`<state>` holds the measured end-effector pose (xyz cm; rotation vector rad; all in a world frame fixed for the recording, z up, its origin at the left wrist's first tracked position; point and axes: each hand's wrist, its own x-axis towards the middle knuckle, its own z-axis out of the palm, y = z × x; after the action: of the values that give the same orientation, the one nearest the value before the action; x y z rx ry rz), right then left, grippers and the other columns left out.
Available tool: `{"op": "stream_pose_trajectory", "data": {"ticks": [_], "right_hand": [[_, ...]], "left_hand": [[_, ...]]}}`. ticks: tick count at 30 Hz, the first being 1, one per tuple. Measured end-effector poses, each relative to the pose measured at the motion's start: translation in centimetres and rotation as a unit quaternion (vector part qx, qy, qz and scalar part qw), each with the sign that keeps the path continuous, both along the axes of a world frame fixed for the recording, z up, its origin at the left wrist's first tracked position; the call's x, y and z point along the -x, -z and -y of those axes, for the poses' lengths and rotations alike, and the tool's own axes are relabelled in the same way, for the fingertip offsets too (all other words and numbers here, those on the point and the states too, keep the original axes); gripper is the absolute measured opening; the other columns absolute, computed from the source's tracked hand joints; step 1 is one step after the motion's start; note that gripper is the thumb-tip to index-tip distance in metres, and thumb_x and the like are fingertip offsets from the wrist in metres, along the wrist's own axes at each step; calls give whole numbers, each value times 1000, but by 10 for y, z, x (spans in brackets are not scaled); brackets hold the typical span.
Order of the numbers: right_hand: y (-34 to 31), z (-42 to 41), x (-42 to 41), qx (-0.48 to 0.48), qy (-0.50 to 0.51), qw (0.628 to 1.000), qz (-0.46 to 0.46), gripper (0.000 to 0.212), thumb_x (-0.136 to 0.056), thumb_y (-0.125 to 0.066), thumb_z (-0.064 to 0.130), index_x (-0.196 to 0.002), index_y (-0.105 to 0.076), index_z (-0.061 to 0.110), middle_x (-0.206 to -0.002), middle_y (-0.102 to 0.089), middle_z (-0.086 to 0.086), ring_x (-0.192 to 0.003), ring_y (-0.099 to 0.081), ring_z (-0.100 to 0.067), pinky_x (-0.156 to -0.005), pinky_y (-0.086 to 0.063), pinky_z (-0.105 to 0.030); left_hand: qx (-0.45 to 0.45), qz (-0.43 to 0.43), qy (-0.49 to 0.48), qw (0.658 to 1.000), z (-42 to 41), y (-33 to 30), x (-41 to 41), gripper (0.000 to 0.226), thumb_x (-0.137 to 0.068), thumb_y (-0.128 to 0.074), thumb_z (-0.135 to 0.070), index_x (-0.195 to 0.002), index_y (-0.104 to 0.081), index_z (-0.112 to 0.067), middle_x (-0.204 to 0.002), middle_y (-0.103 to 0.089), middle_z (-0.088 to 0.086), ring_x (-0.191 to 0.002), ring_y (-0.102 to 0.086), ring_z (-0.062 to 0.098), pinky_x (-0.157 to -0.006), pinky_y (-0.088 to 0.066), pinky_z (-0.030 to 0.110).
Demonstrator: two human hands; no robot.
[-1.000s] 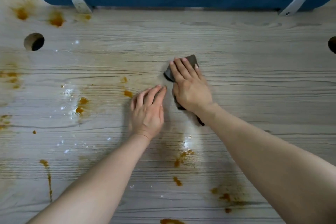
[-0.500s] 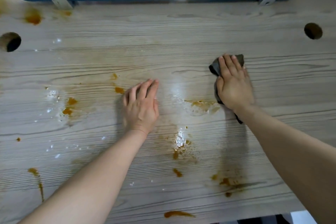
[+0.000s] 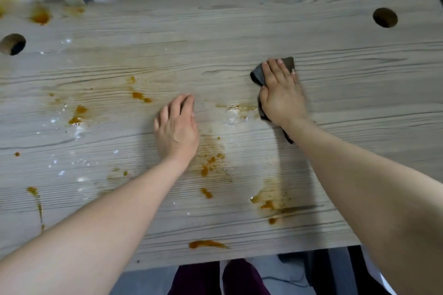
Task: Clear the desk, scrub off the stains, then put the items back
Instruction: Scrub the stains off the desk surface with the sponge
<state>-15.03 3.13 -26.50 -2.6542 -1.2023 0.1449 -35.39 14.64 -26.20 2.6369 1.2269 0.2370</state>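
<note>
Right hand [image 3: 281, 98] fingers [image 3: 275, 72] flat, close together, pressing dark cloth [image 3: 288, 63] onto tabletop [image 3: 239, 36]. Cloth soft, limp, light: best palmed flat, likely bunches. Left hand [image 3: 177, 127] fingers loosely bent, resting bare. Orange stains [image 3: 239, 108] between hands.

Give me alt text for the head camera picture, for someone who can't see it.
A person's right hand presses a dark cloth flat on a wooden desk spattered with orange-brown stains, while the left hand rests on the desk beside it.
</note>
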Motion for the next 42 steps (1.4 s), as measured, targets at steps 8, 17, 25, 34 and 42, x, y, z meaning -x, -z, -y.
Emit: {"op": "stream_pose_trajectory", "data": {"ticks": [8, 17, 25, 34, 42], "right_hand": [[0, 64, 31, -11, -37, 999, -8, 55, -93, -34, 24, -146, -33, 10, -153, -31, -6, -143, -23, -20, -116, -7, -33], [4, 60, 1, 11, 122, 992, 24, 58, -94, -35, 22, -149, -22, 9, -157, -19, -7, -146, -13, -19, -117, -1, -34], [10, -20, 70, -38, -56, 997, 23, 58, -89, -44, 26, -144, -37, 9, -151, -33, -7, -142, -26, -20, -116, -13, -36], [7, 33, 22, -41, -25, 998, 36, 51, -95, -38, 19, -144, -35, 6, -151, -34, -10, -142, -27, -22, -116, -13, -36], [9, -27, 69, -32, -20, 999, 37, 57, -92, -37, 25, -146, -31, 6, -153, -30, -11, -144, -22, -22, -116, -9, -37]], "left_hand": [[-5, 2, -20, 1000, 32, 12, 2, 45, -96, -42, -21, -141, -42, -19, -143, -44, 3, -125, -36, 30, -104, -28, 45], [-25, 16, -25, 999, 31, 18, 1, 44, -95, -41, -23, -139, -45, -19, -139, -48, 1, -120, -38, 28, -101, -30, 44], [-37, 9, -31, 999, 31, 19, 2, 46, -93, -37, -26, -138, -46, -22, -140, -47, -2, -119, -38, 25, -102, -30, 42], [-17, 7, -23, 1000, 31, 17, 1, 47, -94, -36, -25, -140, -44, -21, -141, -46, -1, -121, -38, 27, -102, -29, 44], [-35, 10, -30, 999, 30, 18, 0, 48, -91, -36, -27, -137, -48, -21, -139, -49, -2, -118, -38, 23, -100, -32, 42]]}}
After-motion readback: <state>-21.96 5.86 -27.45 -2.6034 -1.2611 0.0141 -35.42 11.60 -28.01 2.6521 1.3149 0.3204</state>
